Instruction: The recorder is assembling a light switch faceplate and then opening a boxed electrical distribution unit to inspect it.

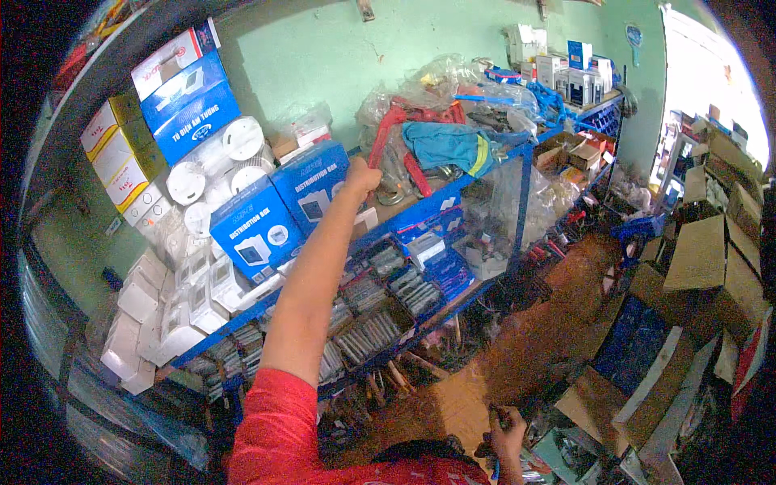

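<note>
My left hand (364,179) reaches forward over the shelf, its fingers closed round the lower end of a red webbing strap (391,129). Right beside that hand stands a blue cardboard box (311,183), and a second blue box (256,229) is to its left. A blue cloth bag with a yellow stripe (447,148) lies over the strap bundle. Metal hooks (391,192) show just right of the hand. Low at the right, my right hand (507,434) is curled near my body; a small dark thing shows at its fingers, too small to name.
White round fittings (243,139) and white plastic boxes (204,299) crowd the left of the blue-framed shelf. Under its top sit packed small parts (368,338). Opened cardboard boxes (697,250) pile up at the right, beside the brown floor (473,392).
</note>
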The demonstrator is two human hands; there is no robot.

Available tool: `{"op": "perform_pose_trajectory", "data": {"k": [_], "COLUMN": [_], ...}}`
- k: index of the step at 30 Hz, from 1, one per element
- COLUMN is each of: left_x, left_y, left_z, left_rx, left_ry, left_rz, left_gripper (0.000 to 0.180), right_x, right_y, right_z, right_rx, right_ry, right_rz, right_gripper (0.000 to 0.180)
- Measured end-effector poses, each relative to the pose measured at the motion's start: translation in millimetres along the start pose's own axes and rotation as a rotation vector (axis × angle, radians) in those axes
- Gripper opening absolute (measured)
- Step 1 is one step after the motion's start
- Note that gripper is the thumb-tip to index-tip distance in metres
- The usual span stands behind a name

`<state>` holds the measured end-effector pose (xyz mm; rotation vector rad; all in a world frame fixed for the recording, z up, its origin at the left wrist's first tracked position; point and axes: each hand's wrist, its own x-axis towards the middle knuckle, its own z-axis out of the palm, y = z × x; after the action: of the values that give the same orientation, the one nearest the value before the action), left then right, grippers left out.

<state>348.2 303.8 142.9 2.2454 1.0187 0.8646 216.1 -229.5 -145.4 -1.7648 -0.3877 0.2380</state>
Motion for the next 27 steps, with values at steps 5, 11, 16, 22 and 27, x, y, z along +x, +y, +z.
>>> {"op": "perform_pose_trajectory", "data": {"k": [5, 11, 16, 22, 27], "left_x": [-12.0, -46.1, 1.6, -10.7, -38.5], "left_y": [8.7, 43.8, -14.1, 31.0, 76.8], "left_z": [6.4, 24.0, 34.9, 20.7, 5.6], "left_rx": [-0.059, -0.169, 0.322, 0.588, 0.654], "left_ry": [-0.012, -0.092, -0.193, -0.251, 0.031], "left_rz": [-0.074, -0.071, 0.123, 0.269, 0.423], "left_gripper": [0.029, 0.026, 0.038, 0.046, 0.032], "right_x": [9.7, 18.7, 19.2, 11.7, 9.3], "right_y": [-18.2, -18.8, -27.8, -10.9, -12.3], "right_z": [10.9, 21.8, 30.0, 20.8, 16.5], "right_rx": [-0.094, -0.108, -0.080, -0.054, -0.065], "right_ry": [0.067, 0.007, -0.024, 0.036, 0.061], "right_rz": [-0.121, -0.180, -0.188, -0.086, -0.073], "right_gripper": [0.011, 0.009, 0.011, 0.013, 0.016]}}
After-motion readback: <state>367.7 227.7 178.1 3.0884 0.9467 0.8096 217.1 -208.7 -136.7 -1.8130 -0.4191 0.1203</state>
